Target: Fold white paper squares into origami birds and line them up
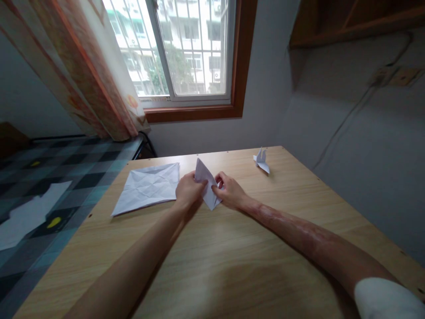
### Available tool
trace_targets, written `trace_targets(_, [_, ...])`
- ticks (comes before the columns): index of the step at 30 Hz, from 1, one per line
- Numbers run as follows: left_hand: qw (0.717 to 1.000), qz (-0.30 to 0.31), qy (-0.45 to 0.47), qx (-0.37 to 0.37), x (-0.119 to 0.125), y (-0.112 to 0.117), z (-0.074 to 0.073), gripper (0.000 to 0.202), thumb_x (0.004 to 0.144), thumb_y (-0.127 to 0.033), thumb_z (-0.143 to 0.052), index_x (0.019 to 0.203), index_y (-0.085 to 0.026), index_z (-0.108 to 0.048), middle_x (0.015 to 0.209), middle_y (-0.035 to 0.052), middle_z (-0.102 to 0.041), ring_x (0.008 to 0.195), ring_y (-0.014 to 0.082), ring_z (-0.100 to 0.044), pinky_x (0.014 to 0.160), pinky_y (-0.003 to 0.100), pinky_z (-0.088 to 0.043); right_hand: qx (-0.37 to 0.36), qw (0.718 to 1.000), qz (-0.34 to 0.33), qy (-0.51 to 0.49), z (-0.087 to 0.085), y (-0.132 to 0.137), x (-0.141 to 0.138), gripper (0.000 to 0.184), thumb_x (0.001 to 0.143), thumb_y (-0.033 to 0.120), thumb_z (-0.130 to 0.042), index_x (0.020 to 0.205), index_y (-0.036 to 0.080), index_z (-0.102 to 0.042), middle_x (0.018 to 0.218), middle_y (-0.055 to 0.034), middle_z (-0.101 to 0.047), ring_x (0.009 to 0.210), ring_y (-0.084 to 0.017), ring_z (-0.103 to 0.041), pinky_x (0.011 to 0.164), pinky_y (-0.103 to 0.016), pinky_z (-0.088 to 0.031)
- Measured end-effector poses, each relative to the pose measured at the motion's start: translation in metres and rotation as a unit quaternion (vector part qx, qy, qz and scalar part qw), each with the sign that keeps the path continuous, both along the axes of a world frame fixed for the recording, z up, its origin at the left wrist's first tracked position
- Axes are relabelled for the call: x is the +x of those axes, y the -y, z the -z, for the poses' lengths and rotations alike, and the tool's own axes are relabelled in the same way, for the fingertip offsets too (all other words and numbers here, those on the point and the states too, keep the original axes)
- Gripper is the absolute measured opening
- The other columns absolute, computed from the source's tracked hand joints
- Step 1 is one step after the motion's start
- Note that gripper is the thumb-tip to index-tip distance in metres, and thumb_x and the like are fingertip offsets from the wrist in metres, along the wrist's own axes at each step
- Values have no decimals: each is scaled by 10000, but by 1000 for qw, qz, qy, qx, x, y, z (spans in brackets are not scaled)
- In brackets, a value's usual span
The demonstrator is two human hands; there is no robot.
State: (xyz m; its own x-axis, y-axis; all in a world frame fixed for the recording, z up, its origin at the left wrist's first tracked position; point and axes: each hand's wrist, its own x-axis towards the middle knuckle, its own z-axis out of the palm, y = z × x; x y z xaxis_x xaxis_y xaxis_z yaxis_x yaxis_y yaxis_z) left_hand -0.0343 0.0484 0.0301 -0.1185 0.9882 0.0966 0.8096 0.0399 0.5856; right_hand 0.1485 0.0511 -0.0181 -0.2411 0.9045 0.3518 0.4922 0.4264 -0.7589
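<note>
Left hand (188, 191), right hand (231, 191) seemingly pinch paper (206, 179) on wooden table (232, 266) below window (186, 48).

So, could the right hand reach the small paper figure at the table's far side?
Probably yes: only bare table lies between the right hand and the paper figure. It would first have to release the folded sheet it holds with the left hand.

home bedroom | bed (49, 177) | curtain (83, 66) | barred window (179, 48)
</note>
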Motion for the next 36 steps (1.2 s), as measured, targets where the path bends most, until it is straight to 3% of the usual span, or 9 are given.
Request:
trace_targets(7, [996, -23, -79, 40, 9, -12, 6, 333, 875, -508, -772, 1085, -256, -822, 1050, 91, -858, 969, 302, -798, 690, 309, -469, 14, 1000, 24, 3, 6, -1, -6, 170, 901, 228, -697, 1015, 241, -571, 894, 0, -716, 767, -186, -641, 715, -290, -475])
trace_targets(12, [992, -23, -111, 52, 10, -11, 8, 307, 912, -486, -725, 1085, -253, -827, 1052, 108, -858, 980, 322, -800, 683, 315, -462, -4, 999, 43, -1, 6, -1, -5, 356, 887, 175, -662, 1223, 220, -556, 957, -27, -755, 810, -220, -687, 740, -311, -494])
trace_targets(16, [993, 0, -93, 65, 13, -2, 4, 207, 941, -408, -699, 1052, -276, -813, 1032, 82, -852, 951, 306, -789, 695, 321, -459, 3, 996, 79, 46, 2, -4, -1, 229, 957, 241, -644, 1182, 216, -611, 1024, -83, -770, 870, -266, -692, 799, -352, -503])
trace_targets(18, [994, -1, -87, 61, 14, 1, 4, 168, 949, -390, -700, 1023, -274, -796, 1001, 76, -843, 921, 293, -777, 703, 320, -461, 20, 994, 84, 70, 3, -7, 3, 163, 968, 215, -621, 1130, 222, -640, 1058, -96, -765, 935, -277, -685, 865, -365, -512])
trace_targets(21, [995, 8, -73, 64, 11, 2, 10, 142, 977, -380, -684, 1009, -275, -774, 949, 63, -826, 885, 274, -759, 711, 315, -464, 53, 989, 77, 119, 5, -9, 8, 211, 935, 135, -615, 1118, 216, -682, 1098, -111, -754, 1037, -291, -660, 958, -384, -508])
trace_targets(26, [987, 103, -78, 96, -5, 8, 20, 215, 933, -201, -675, 1091, -265, -807, 1135, 58, -814, 949, 247, -759, 825, 326, -542, 85, 981, 3, 177, 5, -6, 21, 380, 957, 116, -588, 1287, 208, -751, 1178, -131, -726, 1124, -293, -632, 1029, -400, -505])
trace_targets(29, [968, 185, -115, 129, -15, 15, 23, 380, 927, -128, -608, 1211, -258, -822, 1277, 83, -789, 1131, 282, -741, 1027, 400, -564, 109, 968, -60, 217, 7, -3, 32, 599, 926, 59, -548, 1494, 204, -671, 1427, -144, -683, 1292, -293, -598, 1152, -427, -474])
trace_targets(32, [942, 267, -146, 139, -25, 23, 27, 517, 944, -112, -556, 1392, -260, -769, 1437, 98, -745, 1295, 316, -689, 1161, 494, -532, 116, 953, -108, 260, 11, -1, 43, 716, 922, 40, -523, 1629, 145, -551, 1668, -175, -546, 1495, -307, -510, 1279, -472, -396])
trace_targets(36, [912, 357, -162, 119, -39, 29, 35, 661, 989, -203, -547, 1649, -233, -554, 1704, 120, -548, 1557, 327, -524, 1318, 545, -401, 125, 943, -149, 269, 12, 7, 54, 718, 1037, 273, -623, 1717, 148, -430, 1773, -191, -418, 1631, -337, -407, 1354, -516, -319])
